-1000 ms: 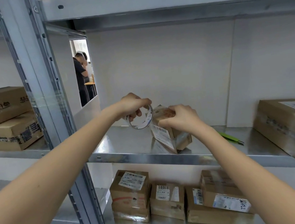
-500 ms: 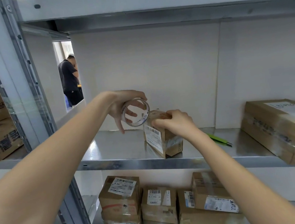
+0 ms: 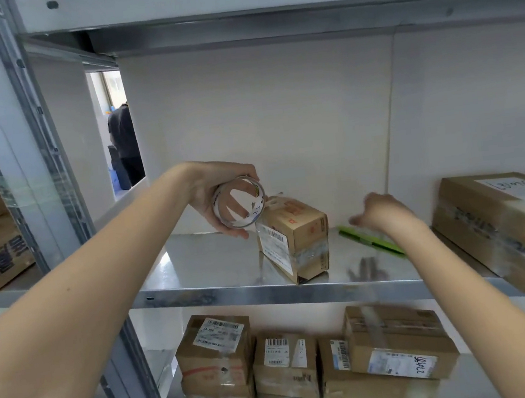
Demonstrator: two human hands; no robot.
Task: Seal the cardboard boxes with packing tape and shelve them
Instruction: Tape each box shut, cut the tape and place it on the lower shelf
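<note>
Left hand point(image 3: 221, 197): fingers wrapped around clear packing tape roll point(image 3: 239, 205), touching the small cardboard box point(image 3: 295, 236).
Right hand point(image 3: 378, 210): blurred, fingers spread, above green pen point(image 3: 371, 243).

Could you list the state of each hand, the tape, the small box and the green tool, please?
left hand: gripping tape roll
tape roll: held against small box's top corner
small box: upright on shelf, taped
right hand: open, blurred, above green cutter
green cutter: lying on shelf

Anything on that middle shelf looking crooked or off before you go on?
Yes. The small box stands skewed to the shelf edge, one corner near the lip. A green pen-like tool lies loose beside it. The left hand holds the tape roll.
</note>
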